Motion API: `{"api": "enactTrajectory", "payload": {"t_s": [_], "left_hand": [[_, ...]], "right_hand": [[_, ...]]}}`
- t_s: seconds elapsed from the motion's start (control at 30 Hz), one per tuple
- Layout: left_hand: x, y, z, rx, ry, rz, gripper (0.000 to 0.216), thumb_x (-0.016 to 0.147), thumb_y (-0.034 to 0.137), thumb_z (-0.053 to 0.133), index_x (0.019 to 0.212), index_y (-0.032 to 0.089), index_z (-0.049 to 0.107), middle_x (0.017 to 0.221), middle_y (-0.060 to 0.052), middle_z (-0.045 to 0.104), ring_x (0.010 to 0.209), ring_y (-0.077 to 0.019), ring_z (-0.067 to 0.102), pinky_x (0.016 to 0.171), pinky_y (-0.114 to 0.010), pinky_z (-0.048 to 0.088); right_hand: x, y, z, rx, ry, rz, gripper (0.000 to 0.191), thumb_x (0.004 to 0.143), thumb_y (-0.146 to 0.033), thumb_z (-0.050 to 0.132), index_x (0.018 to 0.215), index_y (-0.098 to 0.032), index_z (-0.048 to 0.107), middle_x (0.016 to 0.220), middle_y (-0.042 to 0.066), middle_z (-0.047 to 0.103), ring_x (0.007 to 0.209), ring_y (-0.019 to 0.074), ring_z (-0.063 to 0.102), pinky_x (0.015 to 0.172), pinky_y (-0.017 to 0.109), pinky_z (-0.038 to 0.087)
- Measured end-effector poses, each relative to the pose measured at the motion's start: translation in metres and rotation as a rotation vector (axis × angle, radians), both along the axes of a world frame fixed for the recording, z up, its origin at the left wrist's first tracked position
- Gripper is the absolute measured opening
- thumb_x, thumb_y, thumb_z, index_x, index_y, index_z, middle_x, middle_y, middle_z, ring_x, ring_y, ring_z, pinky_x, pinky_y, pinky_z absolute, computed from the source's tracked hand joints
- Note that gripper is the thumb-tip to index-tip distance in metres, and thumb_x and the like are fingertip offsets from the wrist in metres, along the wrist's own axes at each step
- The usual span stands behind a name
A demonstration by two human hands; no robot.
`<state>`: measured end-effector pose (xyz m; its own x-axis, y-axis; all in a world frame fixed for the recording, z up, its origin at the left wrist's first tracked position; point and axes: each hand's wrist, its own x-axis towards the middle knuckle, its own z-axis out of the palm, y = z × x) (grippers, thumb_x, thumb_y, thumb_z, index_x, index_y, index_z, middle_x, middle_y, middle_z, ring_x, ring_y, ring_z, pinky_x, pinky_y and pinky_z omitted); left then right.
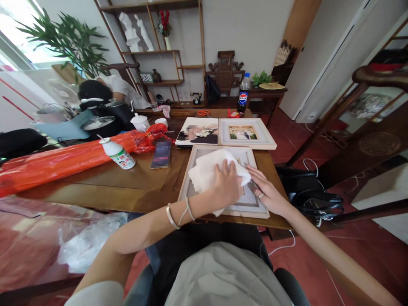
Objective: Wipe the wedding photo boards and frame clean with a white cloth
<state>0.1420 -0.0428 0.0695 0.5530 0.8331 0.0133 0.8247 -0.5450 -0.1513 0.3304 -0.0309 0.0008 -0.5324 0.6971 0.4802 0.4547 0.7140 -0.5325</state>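
A pale picture frame (245, 207) lies flat on the wooden table (127, 187) just in front of me. A white cloth (207, 170) is spread over the frame's glass. My left hand (227, 182) presses down on the cloth, fingers together and laid flat on it. Just to its right, my right hand (269, 193) rests on the frame's right side with fingers stretched out, holding nothing. Two more framed photos (199, 131) (245, 132) lie side by side behind the near frame.
A phone (161, 154), a tipped white bottle (119, 154) and a long orange-red plastic bag (63, 159) lie to the left. Farther back are white cups (140, 122), scissors (204, 113), a Pepsi bottle (244, 94) and a person bent over pots (102, 91). A black bag (306, 191) sits on the floor to the right.
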Motion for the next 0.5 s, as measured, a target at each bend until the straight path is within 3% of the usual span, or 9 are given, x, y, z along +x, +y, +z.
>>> {"api": "enactTrajectory", "payload": {"t_s": [0.13, 0.27, 0.37, 0.5], "left_hand": [[0.001, 0.046, 0.008, 0.048, -0.023, -0.018, 0.042, 0.086, 0.020, 0.049, 0.128, 0.012, 0.055, 0.154, -0.022, 0.022, 0.141, -0.0388, 0.022, 0.104, -0.062, 0.030], [0.003, 0.085, 0.003, 0.070, -0.061, -0.293, 0.037, 0.083, 0.008, 0.046, 0.116, 0.013, 0.060, 0.154, -0.013, 0.029, 0.143, -0.0267, 0.022, 0.111, -0.050, 0.026], [0.001, 0.097, -0.005, 0.045, -0.038, -0.395, 0.037, 0.082, 0.002, 0.041, 0.111, 0.012, 0.062, 0.151, -0.011, 0.035, 0.142, -0.0212, 0.026, 0.112, -0.045, 0.025], [-0.009, 0.092, -0.004, 0.059, 0.040, -0.326, 0.037, 0.079, 0.000, 0.045, 0.108, 0.013, 0.064, 0.151, -0.011, 0.035, 0.141, -0.0252, 0.026, 0.110, -0.049, 0.026]], "right_hand": [[0.000, 0.000, 0.001, 0.016, -0.009, 0.017, 0.050, 0.096, -0.030, 0.038, 0.145, -0.025, 0.034, 0.149, 0.011, 0.038, 0.141, 0.0289, 0.024, 0.112, 0.060, 0.025], [0.000, -0.001, 0.002, -0.004, 0.005, 0.007, 0.048, 0.097, -0.035, 0.036, 0.144, -0.025, 0.037, 0.148, 0.011, 0.040, 0.140, 0.0283, 0.026, 0.113, 0.059, 0.025], [0.000, -0.001, 0.001, -0.028, 0.019, -0.007, 0.048, 0.097, -0.039, 0.037, 0.143, -0.026, 0.038, 0.147, 0.010, 0.041, 0.140, 0.0287, 0.027, 0.112, 0.059, 0.026], [-0.001, -0.001, 0.002, -0.039, 0.035, 0.006, 0.048, 0.097, -0.041, 0.036, 0.143, -0.027, 0.038, 0.148, 0.009, 0.040, 0.141, 0.0290, 0.026, 0.112, 0.060, 0.025]]}}
